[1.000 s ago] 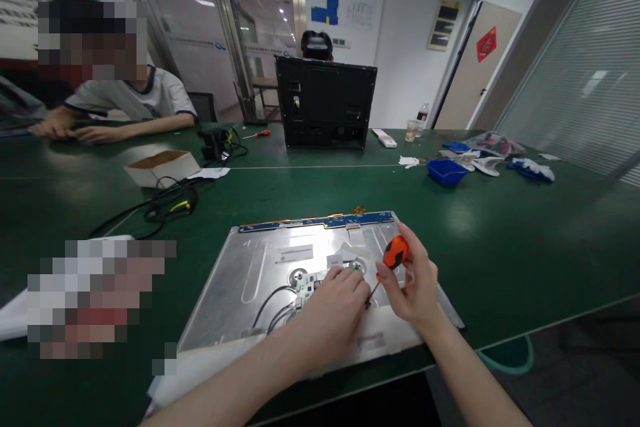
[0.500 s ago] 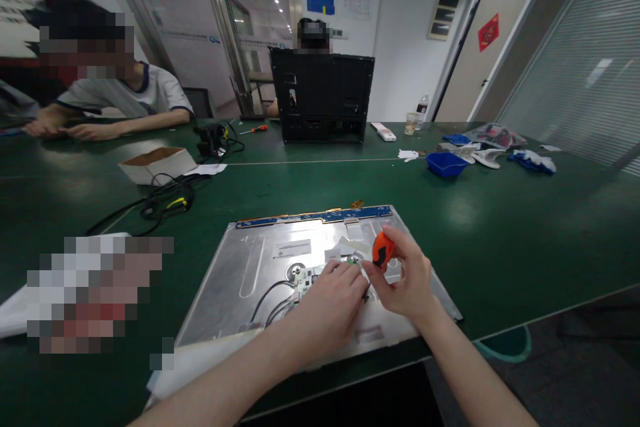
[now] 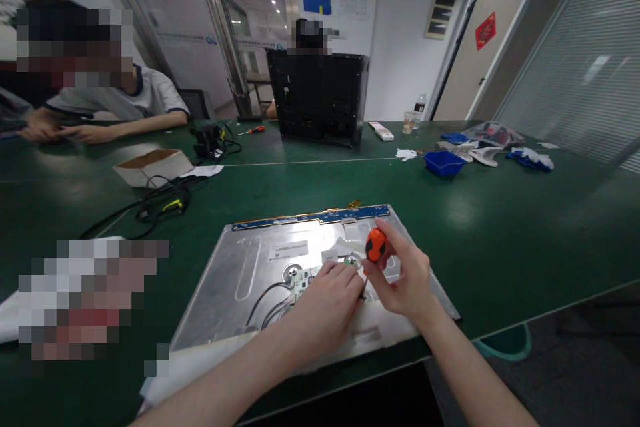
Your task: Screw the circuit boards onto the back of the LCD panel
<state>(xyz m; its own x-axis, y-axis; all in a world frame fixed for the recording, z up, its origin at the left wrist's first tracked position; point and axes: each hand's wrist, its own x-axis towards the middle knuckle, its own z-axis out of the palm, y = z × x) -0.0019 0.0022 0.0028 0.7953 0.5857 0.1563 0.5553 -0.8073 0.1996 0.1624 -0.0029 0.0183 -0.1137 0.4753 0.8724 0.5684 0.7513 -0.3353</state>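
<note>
A silver metal panel [image 3: 220, 287] lies on the green table, with a blue circuit strip [image 3: 310, 217] along its far edge. On its middle sits a small circuit board [image 3: 299, 282] with dark cables. My right hand [image 3: 407, 273] pinches an orange and black screwdriver [image 3: 376, 244], its shaft pointing down at the panel. Close beside the shaft, my left hand [image 3: 333, 300] rests over the board with fingers bent together; what its fingertips hold, if anything, is hidden.
Left of the panel are coiled black cables [image 3: 155, 203] and an open white box [image 3: 153, 169]. A black monitor [image 3: 320, 97] stands at the back. A blue tray [image 3: 444, 163] and gloves [image 3: 530, 159] lie back right. Two people sit across the table.
The orange handle in my right hand has turned and tilted a little. The black monitor at the back has rotated slightly. My left hand stays on the board.
</note>
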